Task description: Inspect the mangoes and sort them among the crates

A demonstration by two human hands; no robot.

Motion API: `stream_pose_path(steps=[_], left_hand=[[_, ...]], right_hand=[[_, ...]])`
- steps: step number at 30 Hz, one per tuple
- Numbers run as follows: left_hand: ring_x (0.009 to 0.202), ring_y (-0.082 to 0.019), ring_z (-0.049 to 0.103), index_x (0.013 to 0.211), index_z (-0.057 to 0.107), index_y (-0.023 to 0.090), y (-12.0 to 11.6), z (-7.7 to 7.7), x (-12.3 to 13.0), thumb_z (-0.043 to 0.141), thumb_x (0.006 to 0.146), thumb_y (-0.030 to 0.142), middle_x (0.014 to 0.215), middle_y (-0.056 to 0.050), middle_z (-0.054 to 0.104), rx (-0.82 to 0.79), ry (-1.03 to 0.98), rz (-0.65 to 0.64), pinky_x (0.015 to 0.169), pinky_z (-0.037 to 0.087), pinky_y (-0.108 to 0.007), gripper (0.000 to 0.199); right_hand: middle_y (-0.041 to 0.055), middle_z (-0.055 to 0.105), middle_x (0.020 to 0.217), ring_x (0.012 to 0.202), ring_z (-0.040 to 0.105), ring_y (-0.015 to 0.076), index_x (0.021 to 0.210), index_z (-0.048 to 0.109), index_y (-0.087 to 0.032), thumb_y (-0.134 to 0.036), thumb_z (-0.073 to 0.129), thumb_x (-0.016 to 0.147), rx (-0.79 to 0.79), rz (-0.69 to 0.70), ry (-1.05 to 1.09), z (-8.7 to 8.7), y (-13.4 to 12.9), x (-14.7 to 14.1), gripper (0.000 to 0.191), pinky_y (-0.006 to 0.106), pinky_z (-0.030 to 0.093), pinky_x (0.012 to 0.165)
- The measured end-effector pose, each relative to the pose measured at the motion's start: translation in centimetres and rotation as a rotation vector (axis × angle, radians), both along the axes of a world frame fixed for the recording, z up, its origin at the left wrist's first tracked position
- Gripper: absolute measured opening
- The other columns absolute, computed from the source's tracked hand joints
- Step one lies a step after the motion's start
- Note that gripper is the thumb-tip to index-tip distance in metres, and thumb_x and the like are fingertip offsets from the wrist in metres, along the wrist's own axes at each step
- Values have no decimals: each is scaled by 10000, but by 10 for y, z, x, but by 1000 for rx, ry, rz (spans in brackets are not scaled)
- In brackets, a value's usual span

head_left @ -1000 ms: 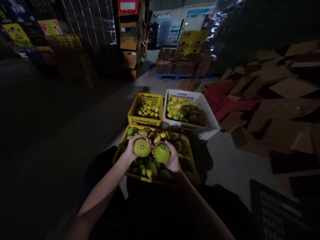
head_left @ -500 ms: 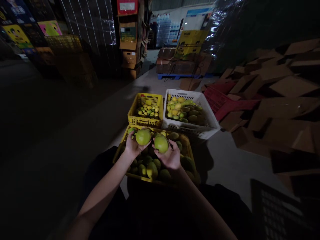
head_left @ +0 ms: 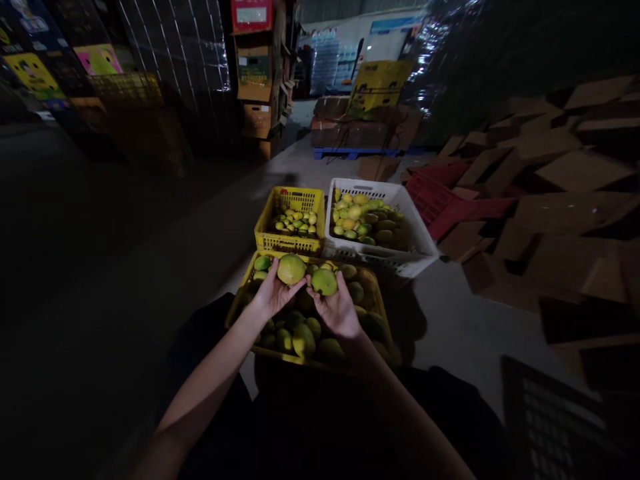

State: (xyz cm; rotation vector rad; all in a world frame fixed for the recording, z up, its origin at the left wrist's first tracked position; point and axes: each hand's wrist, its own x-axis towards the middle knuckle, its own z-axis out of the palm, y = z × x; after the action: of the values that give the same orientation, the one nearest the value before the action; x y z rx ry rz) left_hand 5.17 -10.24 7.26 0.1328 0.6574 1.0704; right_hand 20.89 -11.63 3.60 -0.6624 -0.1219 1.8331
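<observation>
My left hand [head_left: 273, 293] cups a round yellow-green fruit [head_left: 291, 269], its fingers curled around the underside and side. In my right hand [head_left: 340, 310] rests a second, greener round fruit [head_left: 324, 283], gripped between thumb and fingers. Both hands are side by side over the near yellow crate [head_left: 384, 310], with the two fruits close together but apart. Under them, the crate holds many oval green and yellowish fruits [head_left: 304, 341]; the ones beneath my hands are partly hidden. Their exact kind cannot be made out in the dim light.
Behind stand a smaller yellow crate [head_left: 263, 230] with small yellow fruits and a white crate [head_left: 425, 250] of yellow and green fruits. A red crate [head_left: 435, 200] and heaped cardboard boxes [head_left: 565, 220] lie to the right. A blue pallet [head_left: 350, 153] carries boxes farther back.
Both fruits have turned in my hands and now show other sides. The left fruit has shifted slightly right and up; my right fingers have moved to its fruit's sides.
</observation>
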Motion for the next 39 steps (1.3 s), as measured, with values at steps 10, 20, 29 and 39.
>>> stream_pose_path(steps=[10, 20, 29, 39], left_hand=[[750, -224, 725, 1281, 597, 89, -1, -13, -3, 437, 950, 515, 820, -132, 726, -96, -203, 116, 659, 614, -281, 563], [1011, -203, 697, 908, 678, 234, -1, -9, 1, 531, 839, 256, 912, -29, 740, 107, -198, 293, 953, 549, -363, 163], [1085, -189, 646, 994, 662, 229, -4, 3, 8, 505, 853, 269, 1007, -50, 722, 129, -153, 329, 978, 521, -333, 214], [1070, -209, 668, 1107, 664, 255, 0, -5, 11, 562, 813, 293, 1062, -51, 734, 229, -199, 283, 961, 531, -356, 314]], right_hand=[[39, 775, 856, 695, 711, 172, 984, 697, -215, -395, 531, 934, 98, -54, 22, 8, -9, 4, 250, 294, 605, 624], [18, 786, 913, 855, 741, 204, 983, 688, -264, -281, 414, 953, 3, -210, 113, 25, -6, -9, 277, 432, 622, 839], [24, 789, 943, 918, 753, 230, 924, 679, -262, -336, 671, 783, 102, -182, 63, 17, -4, -16, 160, 415, 625, 851], [56, 794, 918, 872, 760, 227, 962, 684, -230, -297, 575, 850, -12, -221, 111, 28, -6, -20, 170, 413, 628, 838]])
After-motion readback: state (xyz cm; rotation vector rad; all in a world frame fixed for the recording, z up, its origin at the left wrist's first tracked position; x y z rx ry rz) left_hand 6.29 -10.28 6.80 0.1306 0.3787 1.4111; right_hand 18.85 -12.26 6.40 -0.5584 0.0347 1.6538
